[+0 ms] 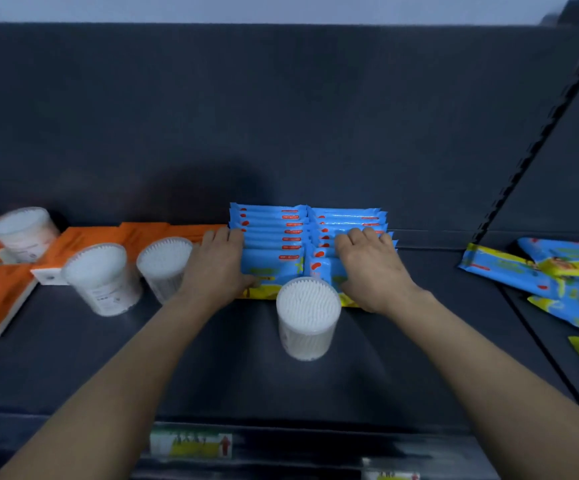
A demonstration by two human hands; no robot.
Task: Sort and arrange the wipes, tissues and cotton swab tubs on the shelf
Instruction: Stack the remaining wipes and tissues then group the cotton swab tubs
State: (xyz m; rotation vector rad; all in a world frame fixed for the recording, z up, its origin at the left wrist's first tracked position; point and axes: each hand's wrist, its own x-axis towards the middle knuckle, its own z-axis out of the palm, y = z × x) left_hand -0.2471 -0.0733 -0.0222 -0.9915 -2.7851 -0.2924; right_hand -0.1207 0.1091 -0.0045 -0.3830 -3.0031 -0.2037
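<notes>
Head view: on the dark shelf (pixel 212 358), 2 rows of blue wipes packs stand on edge side by side near the back panel. The left hand (pixel 217 259) grasps the left row of wipes (pixel 274 223), fingers curled over its far-left tops and thumb on the nearest pack. The right hand (pixel 371 268) grasps the right row of wipes (pixel 347 216), fingers bent over the pack tops; its thumb is hidden.

1 cotton swab tub (pixel 307 320) stands upright just near of both rows, between the 2 wrists and covering the seam where the rows meet. 2 more tubs (pixel 103 278) stand to the left, the right one close beside the left forearm. A 4th tub (pixel 23 233), blurred, sits far left over the orange tissue packs (pixel 84 237), which lie scattered along the left side.

Loose wipes packs (pixel 537 271) lie overlapping on the right, beyond the slotted upright (pixel 537 147). Price labels (pixel 191 443) line the near shelf edge.
</notes>
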